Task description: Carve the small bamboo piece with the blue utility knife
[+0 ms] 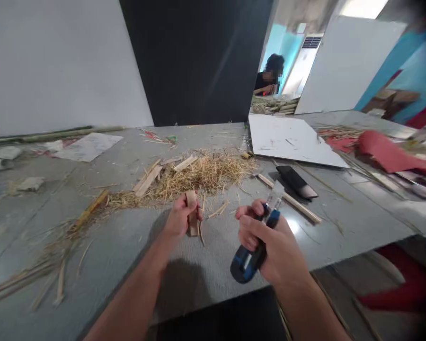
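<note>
Yellow stick (92,208): It lies on the left of the desk (102,255), with thin bits around it.
Flat pieces (148,181): They rest at the left side of the pile. They look big enough to cut more, so maybe they are left to do.
Pile (213,173): Lots of thin yellow bits, far from the person. I think much cutting is done.
Left hand (179,218): Its thumb and fingers pinch the strip.
Wood strip (193,228): It is in the left fingers, near side of the pile. One end pokes out on the far side, and a longer part on the near side. It looks not finished.
Thin sliver (201,234): Just right of the strip. I can't tell if they are joined.
Right hand (270,241): Its fingers curl tight around the tool.
Blue and black tool (239,265): Well apart from the strip, so no cutting now. Its tip is blurry.
Pale stick (300,208): On the right, not held.
</note>
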Demonstrator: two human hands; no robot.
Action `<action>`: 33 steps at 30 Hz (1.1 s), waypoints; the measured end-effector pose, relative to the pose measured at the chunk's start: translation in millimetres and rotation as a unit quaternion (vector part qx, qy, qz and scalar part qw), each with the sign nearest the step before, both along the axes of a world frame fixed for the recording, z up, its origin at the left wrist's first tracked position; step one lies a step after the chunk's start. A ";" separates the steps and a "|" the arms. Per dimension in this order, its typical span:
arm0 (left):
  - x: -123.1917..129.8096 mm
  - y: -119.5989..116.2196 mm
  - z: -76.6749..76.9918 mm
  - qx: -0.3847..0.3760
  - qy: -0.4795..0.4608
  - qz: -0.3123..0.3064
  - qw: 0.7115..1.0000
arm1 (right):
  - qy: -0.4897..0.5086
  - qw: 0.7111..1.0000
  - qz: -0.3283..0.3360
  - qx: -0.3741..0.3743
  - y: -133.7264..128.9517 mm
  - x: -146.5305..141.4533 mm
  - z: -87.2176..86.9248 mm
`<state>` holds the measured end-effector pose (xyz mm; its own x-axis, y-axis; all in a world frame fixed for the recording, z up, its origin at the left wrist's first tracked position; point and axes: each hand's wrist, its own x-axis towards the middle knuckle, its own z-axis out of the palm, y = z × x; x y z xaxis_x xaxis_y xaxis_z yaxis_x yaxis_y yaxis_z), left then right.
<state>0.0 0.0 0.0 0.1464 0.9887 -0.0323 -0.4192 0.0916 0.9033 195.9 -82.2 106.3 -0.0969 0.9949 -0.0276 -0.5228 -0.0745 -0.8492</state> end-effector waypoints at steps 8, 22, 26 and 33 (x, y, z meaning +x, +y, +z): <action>5.3 1.3 4.7 0.002 0.030 0.016 0.999 | -0.422 0.880 -0.054 0.211 91.9 -14.6 -44.4; 8.4 -7.7 11.1 0.025 0.127 -0.030 0.991 | -0.699 0.627 0.064 0.338 106.9 -18.9 -74.4; 6.7 -8.2 10.6 0.047 0.176 -0.036 0.983 | -0.727 0.572 0.086 0.369 105.4 -17.0 -70.4; 4.9 -7.0 12.5 0.074 0.224 -0.011 0.972 | -0.743 0.549 0.096 0.371 106.7 -13.8 -70.6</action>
<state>4.9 -7.0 12.5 0.1709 0.9842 0.0453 0.0194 -0.0493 0.9986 182.1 24.5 35.8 -0.6210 0.7610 0.1875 0.7444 0.6476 -0.1627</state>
